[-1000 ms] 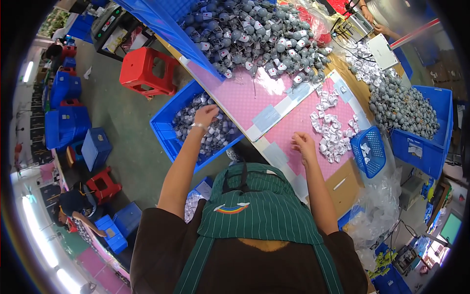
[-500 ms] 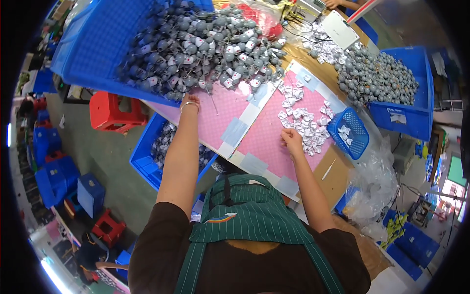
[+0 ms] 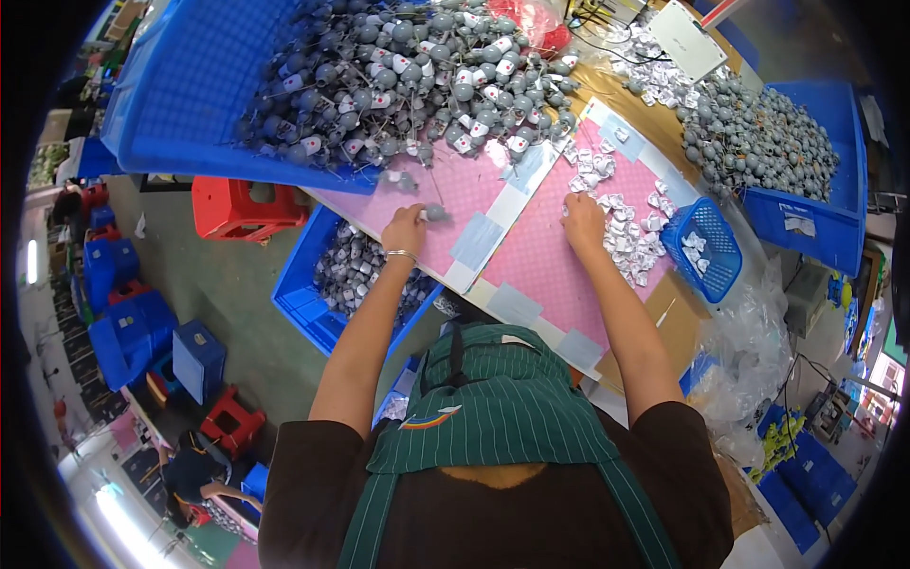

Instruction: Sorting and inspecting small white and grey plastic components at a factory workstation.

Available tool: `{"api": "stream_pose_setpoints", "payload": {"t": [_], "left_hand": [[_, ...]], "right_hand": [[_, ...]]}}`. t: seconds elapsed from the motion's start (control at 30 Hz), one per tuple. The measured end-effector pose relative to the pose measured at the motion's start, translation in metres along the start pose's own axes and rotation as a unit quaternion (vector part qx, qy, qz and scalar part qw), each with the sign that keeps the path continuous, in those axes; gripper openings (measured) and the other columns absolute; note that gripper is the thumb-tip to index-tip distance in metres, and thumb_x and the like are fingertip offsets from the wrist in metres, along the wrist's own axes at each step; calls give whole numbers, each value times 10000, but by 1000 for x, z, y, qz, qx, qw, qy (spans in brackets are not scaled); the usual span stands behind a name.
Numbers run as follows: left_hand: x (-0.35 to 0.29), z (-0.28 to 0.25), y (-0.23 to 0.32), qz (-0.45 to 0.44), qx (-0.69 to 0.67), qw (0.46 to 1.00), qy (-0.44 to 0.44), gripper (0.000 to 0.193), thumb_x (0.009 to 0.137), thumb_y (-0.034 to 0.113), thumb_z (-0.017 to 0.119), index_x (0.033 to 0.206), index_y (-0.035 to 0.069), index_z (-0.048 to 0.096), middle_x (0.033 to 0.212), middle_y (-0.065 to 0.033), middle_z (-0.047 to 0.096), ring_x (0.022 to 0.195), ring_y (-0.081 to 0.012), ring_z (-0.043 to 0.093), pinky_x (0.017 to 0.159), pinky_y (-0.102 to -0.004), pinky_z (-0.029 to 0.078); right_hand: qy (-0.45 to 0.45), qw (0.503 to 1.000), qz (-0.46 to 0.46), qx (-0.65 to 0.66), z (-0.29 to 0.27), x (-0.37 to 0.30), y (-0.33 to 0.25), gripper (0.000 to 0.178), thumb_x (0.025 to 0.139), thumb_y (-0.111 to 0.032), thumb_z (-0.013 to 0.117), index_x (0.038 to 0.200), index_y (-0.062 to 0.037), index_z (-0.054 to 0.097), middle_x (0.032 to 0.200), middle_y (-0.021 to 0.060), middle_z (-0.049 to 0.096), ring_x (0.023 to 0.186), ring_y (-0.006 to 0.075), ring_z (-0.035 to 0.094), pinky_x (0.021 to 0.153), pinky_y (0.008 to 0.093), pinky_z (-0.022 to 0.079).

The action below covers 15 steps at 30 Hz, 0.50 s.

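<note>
My left hand point(image 3: 406, 229) is over the pink cutting mat, its fingers closed on a small grey ball-shaped part point(image 3: 435, 212). Just beyond it another grey part point(image 3: 398, 180) lies loose on the mat, near a big heap of grey ball parts point(image 3: 398, 85), many with white pieces on them. My right hand point(image 3: 584, 224) is at the left edge of a scatter of small white pieces point(image 3: 633, 242). Its fingertips are pinched together; what they hold, if anything, is too small to make out.
A large blue crate point(image 3: 180, 104) tilts at the far left; another blue crate point(image 3: 327, 308) with grey parts stands below the table edge. A blue basket point(image 3: 706, 251) holds white pieces. At right, grey balls spill from a blue bin point(image 3: 806, 228). A red stool point(image 3: 242, 211) stands on the floor.
My left hand has come back from the heap toward me, bringing a grey ball-shaped part. My right hand has moved farther from me along the white pieces. The view has shifted slightly.
</note>
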<state>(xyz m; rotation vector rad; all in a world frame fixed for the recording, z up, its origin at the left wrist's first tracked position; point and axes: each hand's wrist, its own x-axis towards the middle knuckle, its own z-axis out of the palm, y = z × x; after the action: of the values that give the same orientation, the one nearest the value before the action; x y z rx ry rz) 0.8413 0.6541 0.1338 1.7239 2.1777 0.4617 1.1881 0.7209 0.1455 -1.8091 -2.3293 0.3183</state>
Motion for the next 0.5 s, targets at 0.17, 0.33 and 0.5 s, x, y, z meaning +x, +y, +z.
{"api": "stream_pose_setpoints", "payload": {"t": [0.17, 0.33, 0.5], "left_hand": [[-9, 17, -6, 0, -72, 997, -5, 285, 773, 120, 555, 1049, 181, 596, 880, -111, 578, 804, -324, 590, 679, -429, 477], [-11, 31, 19, -239, -151, 953, 107, 494, 713, 310, 689, 1059, 9, 508, 812, -156, 572, 755, -306, 573, 722, -419, 454], [8, 35, 57, -281, -139, 944, 99, 707, 582, 469, 761, 991, -38, 485, 913, -222, 587, 900, -365, 577, 800, -415, 462]], "right_hand": [[6, 1000, -20, -2, -5, -8, -4, 220, 661, -65, 672, 861, -50, 580, 848, 127, 557, 806, 313, 556, 696, 428, 418], [119, 976, 6, 181, -8, -27, -16, 221, 742, -54, 585, 960, -34, 616, 795, 123, 558, 791, 272, 548, 738, 375, 440], [32, 918, 126, 374, -9, -51, -43, 215, 826, -97, 568, 1028, -38, 616, 806, 69, 559, 738, 173, 545, 646, 283, 450]]}}
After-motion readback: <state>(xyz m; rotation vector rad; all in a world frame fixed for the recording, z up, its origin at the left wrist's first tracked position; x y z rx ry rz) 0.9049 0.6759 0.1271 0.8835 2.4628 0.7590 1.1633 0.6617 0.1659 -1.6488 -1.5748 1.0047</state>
